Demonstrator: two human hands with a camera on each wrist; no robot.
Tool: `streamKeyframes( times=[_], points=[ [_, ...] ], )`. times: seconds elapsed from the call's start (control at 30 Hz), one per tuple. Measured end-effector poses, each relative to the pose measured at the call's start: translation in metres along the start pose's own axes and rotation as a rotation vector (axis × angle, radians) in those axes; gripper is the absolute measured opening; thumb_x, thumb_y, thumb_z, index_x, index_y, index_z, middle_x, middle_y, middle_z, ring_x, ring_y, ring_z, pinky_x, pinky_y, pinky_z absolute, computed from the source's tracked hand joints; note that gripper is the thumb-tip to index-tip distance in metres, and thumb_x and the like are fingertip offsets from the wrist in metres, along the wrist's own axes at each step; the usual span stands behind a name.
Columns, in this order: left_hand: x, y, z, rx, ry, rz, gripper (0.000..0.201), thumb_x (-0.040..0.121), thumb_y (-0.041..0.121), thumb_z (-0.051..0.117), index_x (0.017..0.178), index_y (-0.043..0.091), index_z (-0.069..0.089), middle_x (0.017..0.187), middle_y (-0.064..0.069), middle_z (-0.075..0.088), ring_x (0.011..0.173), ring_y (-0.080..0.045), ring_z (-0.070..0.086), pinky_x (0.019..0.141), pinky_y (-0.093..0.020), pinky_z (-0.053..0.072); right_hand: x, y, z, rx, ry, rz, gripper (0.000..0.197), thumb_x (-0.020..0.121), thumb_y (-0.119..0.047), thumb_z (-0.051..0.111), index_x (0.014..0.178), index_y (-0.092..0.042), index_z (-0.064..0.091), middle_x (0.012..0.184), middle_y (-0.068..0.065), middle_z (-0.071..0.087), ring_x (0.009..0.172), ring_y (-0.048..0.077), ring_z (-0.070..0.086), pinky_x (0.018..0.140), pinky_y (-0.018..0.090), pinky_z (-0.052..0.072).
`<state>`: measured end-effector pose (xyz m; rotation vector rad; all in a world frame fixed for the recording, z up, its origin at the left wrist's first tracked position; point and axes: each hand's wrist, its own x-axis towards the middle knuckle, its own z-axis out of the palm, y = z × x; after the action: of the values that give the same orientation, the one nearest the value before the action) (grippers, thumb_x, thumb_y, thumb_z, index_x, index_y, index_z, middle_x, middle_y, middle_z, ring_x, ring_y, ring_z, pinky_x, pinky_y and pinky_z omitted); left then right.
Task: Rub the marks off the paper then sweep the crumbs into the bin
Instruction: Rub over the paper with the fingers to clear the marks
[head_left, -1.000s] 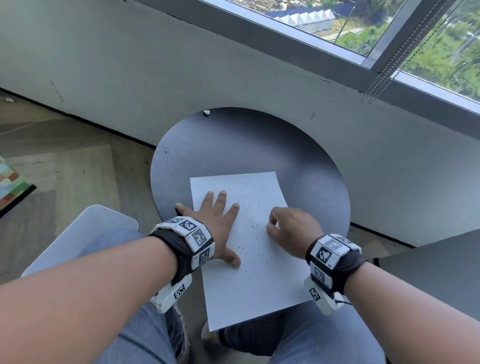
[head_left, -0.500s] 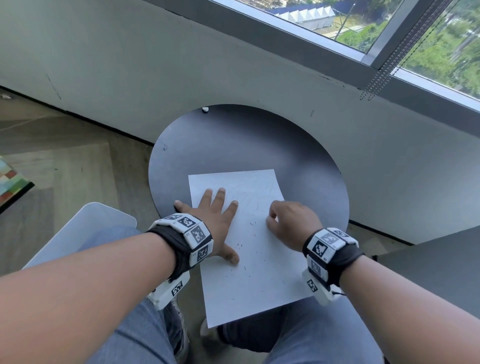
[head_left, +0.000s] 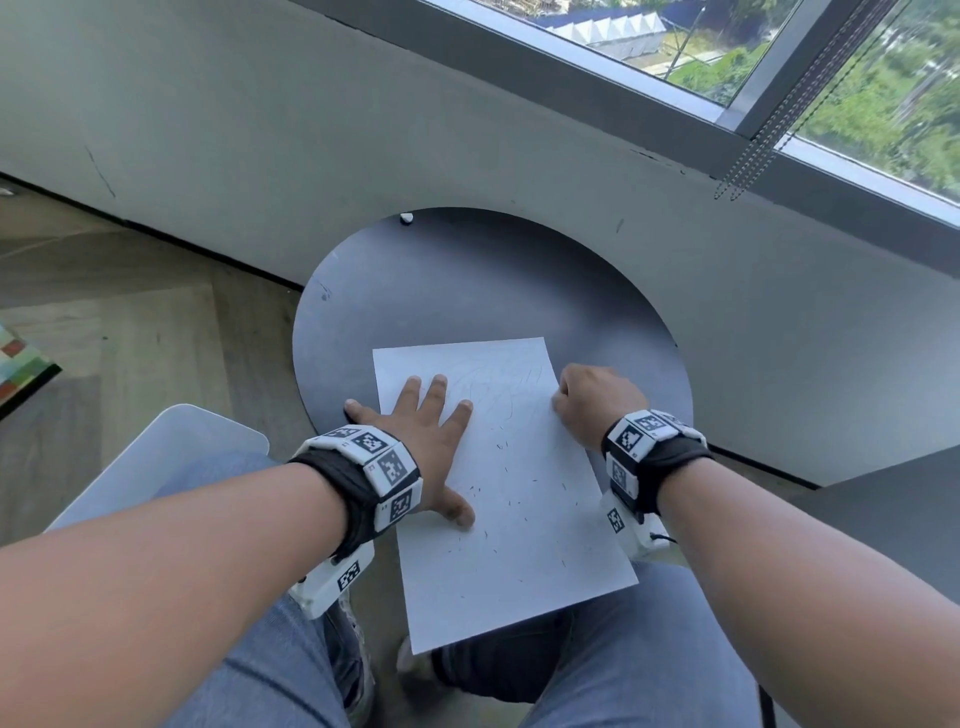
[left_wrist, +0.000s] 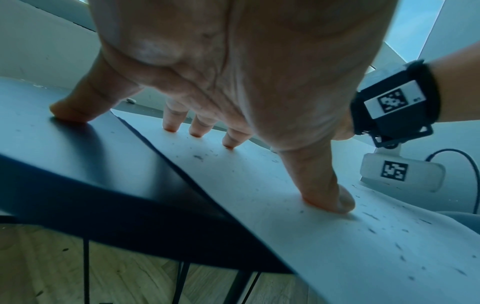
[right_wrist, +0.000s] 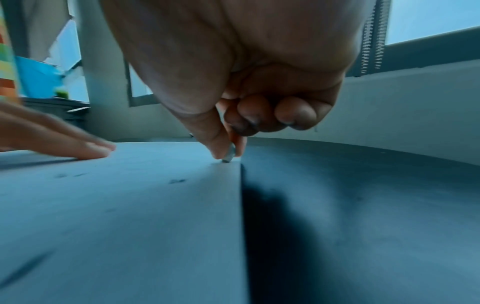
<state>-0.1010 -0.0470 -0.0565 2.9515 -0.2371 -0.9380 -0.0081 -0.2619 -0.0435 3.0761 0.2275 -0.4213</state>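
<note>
A white sheet of paper (head_left: 509, 483) lies on a round dark table (head_left: 467, 280), its near end hanging over the table's front edge. Faint pencil marks (head_left: 493, 384) show near the top of the sheet. Dark eraser crumbs (head_left: 514, 499) are scattered over its middle. My left hand (head_left: 421, 436) lies flat with spread fingers, pressing the paper's left side; the little finger rests on the table. My right hand (head_left: 592, 405) is at the paper's right edge, thumb and forefinger pinching a small eraser (right_wrist: 229, 154) whose tip touches the sheet.
A white bin (head_left: 156, 467) stands on the floor to the left, beside my left knee. A small white lump (head_left: 406, 218) lies at the table's far edge against the wall. Another dark tabletop (head_left: 893, 519) is at the right.
My right hand has slid to the right, from the middle of the paper to its right edge. The left hand stays pressed on the sheet.
</note>
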Motion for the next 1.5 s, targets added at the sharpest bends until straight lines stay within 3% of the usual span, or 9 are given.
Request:
streamKeyframes(
  times=[0.2,0.5,0.6,0.77,0.93,1.03,1.17,1.3,1.5],
  points=[
    [-0.001,0.000,-0.001,-0.004,0.007,0.005,0.135,0.065,0.089,0.063,0.158,0.032,-0.017,0.166,-0.003,-0.030,0.154,-0.032,-0.020,0.105,-0.083,0.016,-0.045,-0.033,0.012,0.017,-0.047,-0.281,0.018,0.097,-0.036,0.047,0.094,-0.022,0.057,0.096,-0.002,0.064,0.090,0.026,0.058,0.079,0.040,0.053],
    [0.003,-0.002,0.002,-0.006,0.007,0.009,0.137,0.062,0.092,0.062,0.158,0.034,-0.017,0.165,-0.002,-0.030,0.154,-0.031,-0.021,0.104,-0.084,0.016,0.011,-0.002,-0.002,0.018,-0.024,0.022,0.019,0.092,-0.031,0.043,0.093,-0.019,0.057,0.100,0.005,0.063,0.089,0.031,0.060,0.073,0.034,0.050],
    [0.003,-0.002,0.003,-0.007,0.015,0.013,0.136,0.063,0.091,0.062,0.158,0.034,-0.017,0.166,-0.002,-0.029,0.154,-0.031,-0.020,0.104,-0.083,0.016,-0.002,-0.010,0.000,0.024,-0.010,-0.026,0.018,0.093,-0.029,0.043,0.092,-0.017,0.057,0.098,0.004,0.064,0.088,0.030,0.059,0.074,0.036,0.051],
    [0.003,-0.001,0.003,-0.008,0.015,0.009,0.136,0.063,0.090,0.063,0.158,0.033,-0.016,0.166,-0.002,-0.029,0.154,-0.031,-0.020,0.104,-0.083,0.016,-0.040,-0.027,0.011,0.018,-0.038,-0.236,0.018,0.097,-0.035,0.046,0.096,-0.021,0.058,0.096,-0.002,0.064,0.092,0.025,0.057,0.079,0.039,0.052],
    [0.004,-0.002,0.002,-0.010,0.007,0.013,0.138,0.062,0.091,0.062,0.158,0.033,-0.017,0.165,-0.002,-0.030,0.154,-0.031,-0.021,0.104,-0.084,0.015,0.000,-0.008,-0.001,-0.022,-0.019,-0.061,0.018,0.093,-0.032,0.044,0.087,-0.020,0.056,0.094,0.001,0.064,0.085,0.027,0.060,0.070,0.035,0.052],
    [0.003,-0.003,0.003,-0.011,0.011,0.013,0.137,0.062,0.091,0.062,0.158,0.033,-0.017,0.165,-0.002,-0.030,0.154,-0.031,-0.021,0.104,-0.084,0.015,0.010,-0.008,-0.007,-0.041,-0.024,-0.035,0.017,0.090,-0.027,0.043,0.084,-0.018,0.056,0.092,0.004,0.065,0.082,0.029,0.061,0.071,0.037,0.055],
    [0.003,-0.002,0.005,-0.016,0.012,0.015,0.137,0.063,0.091,0.062,0.158,0.033,-0.017,0.165,-0.003,-0.030,0.154,-0.032,-0.021,0.103,-0.086,0.013,-0.024,-0.026,0.001,-0.019,-0.023,-0.182,0.017,0.095,-0.028,0.044,0.092,-0.017,0.056,0.091,0.001,0.063,0.086,0.028,0.059,0.075,0.039,0.053],
    [0.004,-0.001,0.005,-0.014,0.011,0.021,0.135,0.066,0.089,0.062,0.158,0.032,-0.018,0.164,-0.003,-0.032,0.153,-0.032,-0.023,0.103,-0.086,0.012,-0.062,-0.034,0.014,-0.018,-0.066,-0.370,0.018,0.098,-0.038,0.045,0.092,-0.023,0.054,0.094,-0.004,0.063,0.088,0.023,0.057,0.075,0.037,0.050],
    [0.002,-0.002,0.003,-0.007,-0.014,0.026,0.134,0.067,0.089,0.060,0.158,0.031,-0.020,0.164,-0.003,-0.034,0.153,-0.032,-0.024,0.103,-0.086,0.012,-0.020,0.013,0.005,0.051,-0.035,-0.081,0.015,0.095,-0.034,0.048,0.090,-0.023,0.056,0.094,-0.004,0.062,0.091,0.025,0.056,0.077,0.036,0.051]
  ],
)
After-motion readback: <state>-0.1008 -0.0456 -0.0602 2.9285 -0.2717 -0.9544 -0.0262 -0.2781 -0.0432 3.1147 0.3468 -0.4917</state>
